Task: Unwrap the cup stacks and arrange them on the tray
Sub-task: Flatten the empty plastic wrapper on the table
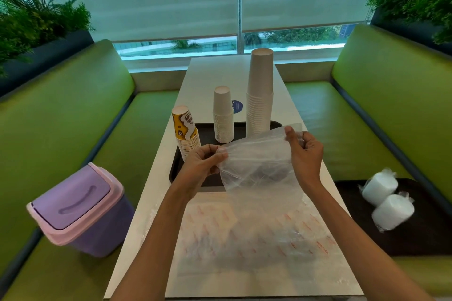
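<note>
Three upside-down cup stacks stand on the dark tray (174, 173): a yellow patterned stack (186, 132) at the left, a short white stack (223, 115) in the middle, a tall white stack (259, 91) at the right. Above the tray's near part I hold an empty clear plastic wrapper (259, 168) stretched between both hands. My left hand (203, 164) pinches its left edge. My right hand (304, 154) pinches its upper right corner. The wrapper hides part of the tray.
More plastic wrapping with red print (244, 239) lies flat on the white table (208, 76) in front of me. A purple bin with a pink rim (80, 210) sits on the left green bench. On the right bench, a second dark tray (420, 239) holds two wrapped white cup stacks (386, 200).
</note>
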`<action>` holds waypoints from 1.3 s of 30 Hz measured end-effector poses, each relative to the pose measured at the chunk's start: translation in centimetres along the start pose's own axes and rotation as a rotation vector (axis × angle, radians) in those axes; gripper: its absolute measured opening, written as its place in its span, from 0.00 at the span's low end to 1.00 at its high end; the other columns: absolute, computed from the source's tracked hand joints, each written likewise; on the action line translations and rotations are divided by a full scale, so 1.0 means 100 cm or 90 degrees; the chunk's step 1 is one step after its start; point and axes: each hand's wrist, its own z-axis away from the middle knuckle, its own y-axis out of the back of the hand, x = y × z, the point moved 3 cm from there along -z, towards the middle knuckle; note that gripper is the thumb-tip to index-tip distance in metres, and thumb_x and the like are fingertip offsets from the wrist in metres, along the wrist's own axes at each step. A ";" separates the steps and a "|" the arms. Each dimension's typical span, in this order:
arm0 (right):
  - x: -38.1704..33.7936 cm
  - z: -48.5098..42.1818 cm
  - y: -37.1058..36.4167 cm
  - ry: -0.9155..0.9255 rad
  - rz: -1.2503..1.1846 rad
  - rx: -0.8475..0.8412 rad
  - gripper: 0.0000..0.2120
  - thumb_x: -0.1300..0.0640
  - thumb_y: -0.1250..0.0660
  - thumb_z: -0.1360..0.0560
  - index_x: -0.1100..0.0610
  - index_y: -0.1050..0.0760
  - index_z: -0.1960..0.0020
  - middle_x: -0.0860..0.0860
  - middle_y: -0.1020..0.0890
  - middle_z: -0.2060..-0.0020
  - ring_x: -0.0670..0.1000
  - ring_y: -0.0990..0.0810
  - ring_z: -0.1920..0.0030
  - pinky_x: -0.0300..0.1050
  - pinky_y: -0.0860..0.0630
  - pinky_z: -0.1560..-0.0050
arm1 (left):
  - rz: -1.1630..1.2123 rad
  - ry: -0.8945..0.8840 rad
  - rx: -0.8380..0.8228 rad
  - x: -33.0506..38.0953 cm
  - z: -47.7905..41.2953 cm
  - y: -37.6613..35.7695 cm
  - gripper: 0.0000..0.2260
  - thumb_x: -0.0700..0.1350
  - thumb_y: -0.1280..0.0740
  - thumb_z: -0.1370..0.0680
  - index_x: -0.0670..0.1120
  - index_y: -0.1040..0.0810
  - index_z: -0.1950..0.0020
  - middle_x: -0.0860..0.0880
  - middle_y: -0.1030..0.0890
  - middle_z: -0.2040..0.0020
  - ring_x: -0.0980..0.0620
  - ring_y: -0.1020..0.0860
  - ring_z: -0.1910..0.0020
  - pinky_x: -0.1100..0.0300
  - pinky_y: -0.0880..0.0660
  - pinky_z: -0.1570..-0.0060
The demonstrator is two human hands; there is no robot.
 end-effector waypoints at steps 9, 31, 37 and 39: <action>0.012 0.009 -0.012 -0.037 0.031 -0.145 0.09 0.56 0.35 0.21 0.60 0.22 0.56 0.52 0.18 0.71 0.49 0.20 0.67 0.43 0.23 0.60 | 0.061 0.046 0.083 -0.007 -0.001 0.009 0.01 0.41 0.34 0.23 0.44 0.24 0.53 0.46 0.20 0.54 0.47 0.20 0.54 0.52 0.21 0.53; 0.016 0.016 -0.018 0.001 0.070 -0.063 0.06 0.54 0.37 0.20 0.56 0.25 0.51 0.55 0.28 0.76 0.44 0.31 0.80 0.35 0.32 0.76 | 0.177 0.003 0.231 -0.018 -0.007 0.011 0.04 0.41 0.36 0.21 0.46 0.24 0.48 0.44 0.20 0.49 0.49 0.21 0.50 0.56 0.21 0.50; 0.009 0.014 -0.021 -0.015 0.031 -0.051 0.08 0.57 0.38 0.20 0.60 0.23 0.53 0.47 0.28 0.80 0.42 0.30 0.78 0.34 0.32 0.73 | 0.032 -0.144 0.399 -0.011 -0.005 0.004 0.06 0.40 0.37 0.20 0.48 0.27 0.56 0.50 0.23 0.59 0.57 0.23 0.60 0.63 0.24 0.57; 0.007 0.014 -0.022 -0.023 0.016 -0.053 0.09 0.57 0.38 0.19 0.61 0.23 0.52 0.46 0.31 0.83 0.42 0.32 0.81 0.32 0.35 0.76 | -0.015 -0.173 0.436 -0.012 -0.006 0.005 0.05 0.41 0.37 0.20 0.49 0.28 0.55 0.49 0.22 0.56 0.54 0.23 0.55 0.59 0.24 0.52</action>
